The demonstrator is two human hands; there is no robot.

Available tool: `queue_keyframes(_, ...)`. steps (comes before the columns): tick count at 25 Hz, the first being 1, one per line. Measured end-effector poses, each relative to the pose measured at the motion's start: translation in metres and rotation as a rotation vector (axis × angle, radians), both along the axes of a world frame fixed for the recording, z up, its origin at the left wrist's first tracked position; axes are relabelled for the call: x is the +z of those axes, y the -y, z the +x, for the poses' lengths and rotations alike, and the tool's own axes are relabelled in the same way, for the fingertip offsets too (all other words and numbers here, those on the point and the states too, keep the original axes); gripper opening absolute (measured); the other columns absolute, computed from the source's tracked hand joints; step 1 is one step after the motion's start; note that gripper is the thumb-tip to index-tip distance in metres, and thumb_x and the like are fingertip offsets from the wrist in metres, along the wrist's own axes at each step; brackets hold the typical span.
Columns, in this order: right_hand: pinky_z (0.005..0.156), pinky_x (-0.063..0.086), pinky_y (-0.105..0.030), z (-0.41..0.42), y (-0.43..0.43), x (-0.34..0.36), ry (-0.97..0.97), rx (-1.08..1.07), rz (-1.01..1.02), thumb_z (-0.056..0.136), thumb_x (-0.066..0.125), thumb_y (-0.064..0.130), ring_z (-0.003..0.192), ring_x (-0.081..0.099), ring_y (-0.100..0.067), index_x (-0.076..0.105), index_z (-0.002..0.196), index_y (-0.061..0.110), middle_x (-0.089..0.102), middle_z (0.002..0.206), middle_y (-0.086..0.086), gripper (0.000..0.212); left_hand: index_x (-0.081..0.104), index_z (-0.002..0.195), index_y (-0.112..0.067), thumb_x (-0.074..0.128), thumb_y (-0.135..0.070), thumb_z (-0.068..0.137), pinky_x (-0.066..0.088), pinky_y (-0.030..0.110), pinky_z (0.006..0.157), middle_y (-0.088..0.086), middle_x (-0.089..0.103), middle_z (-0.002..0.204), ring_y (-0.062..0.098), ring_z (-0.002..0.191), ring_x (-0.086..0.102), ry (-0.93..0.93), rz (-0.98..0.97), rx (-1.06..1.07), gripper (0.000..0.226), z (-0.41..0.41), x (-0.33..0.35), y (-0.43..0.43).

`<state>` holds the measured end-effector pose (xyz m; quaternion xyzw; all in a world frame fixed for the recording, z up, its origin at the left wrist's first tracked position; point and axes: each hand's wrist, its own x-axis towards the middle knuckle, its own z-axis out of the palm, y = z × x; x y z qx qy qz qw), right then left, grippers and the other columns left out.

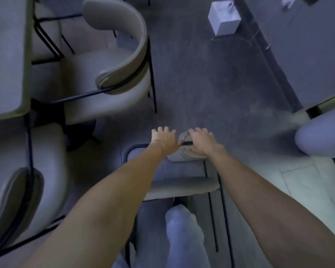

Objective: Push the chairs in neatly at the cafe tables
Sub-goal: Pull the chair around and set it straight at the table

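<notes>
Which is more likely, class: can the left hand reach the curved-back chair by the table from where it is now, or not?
Probably not without stepping closer. The left hand rests on the chair directly in front, arm already stretched out, and open floor separates it from the curved-back chair. Nothing blocks the way.

Dim bluish light, soft motion blur, wide-angle bending at edges.

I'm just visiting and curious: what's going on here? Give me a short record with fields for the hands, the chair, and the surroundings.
left hand: flat on top of the chair backrest
right hand: gripping the same backrest
held chair: out in the open floor, apart from the table
table: far left, with two padded chairs beside it
nearest tucked chair: curved back, close to the table
white box: on the floor, upper right
</notes>
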<state>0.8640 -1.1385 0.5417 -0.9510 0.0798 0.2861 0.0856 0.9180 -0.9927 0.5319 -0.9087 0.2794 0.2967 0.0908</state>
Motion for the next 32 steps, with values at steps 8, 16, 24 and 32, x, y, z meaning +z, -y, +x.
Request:
queue_keyframes(8,0.110,0.031,-0.050,0.061,0.048,-0.133,-0.163,0.142,0.013,0.069,0.081,0.051,0.138,0.035,-0.033,0.026,0.151,0.023,0.036,0.150,-0.006,0.102,0.036,0.146,-0.019,0.043,-0.071,0.089,0.040,0.047,0.099,0.013,0.047,0.142,0.035,0.127,0.047,-0.191,0.008,0.034,0.077,0.035,-0.112,0.048)
queue_keyframes(16,0.109,0.033,-0.049,0.078,0.058,-0.168,-0.241,0.196,0.049,0.058,0.091,0.042,0.132,0.039,-0.029,0.037,0.141,0.020,0.043,0.140,-0.006,0.102,0.058,0.120,-0.014,0.030,-0.068,0.095,0.043,0.040,0.081,0.012,0.060,0.120,0.031,0.105,0.059,-0.369,0.053,0.125,0.066,0.039,-0.151,0.037)
queue_keyframes(24,0.100,0.039,-0.041,0.033,0.052,-0.133,-0.179,0.207,0.005,0.069,0.084,0.014,0.120,0.048,-0.032,0.040,0.128,0.013,0.044,0.125,-0.011,0.073,0.058,0.118,-0.007,0.025,-0.057,0.103,0.039,0.038,0.081,0.011,0.060,0.113,0.030,0.107,0.058,-0.456,0.056,0.107,0.062,-0.008,-0.110,0.045)
queue_keyframes(32,0.108,0.033,-0.043,-0.084,0.027,-0.041,-0.069,0.143,-0.096,0.077,0.073,0.009,0.124,0.043,-0.035,0.041,0.135,0.017,0.040,0.132,-0.017,0.067,0.059,0.125,-0.003,0.035,-0.050,0.104,0.046,0.041,0.087,0.017,0.062,0.124,0.033,0.111,0.060,-0.411,-0.068,-0.019,0.057,-0.107,-0.038,0.027)
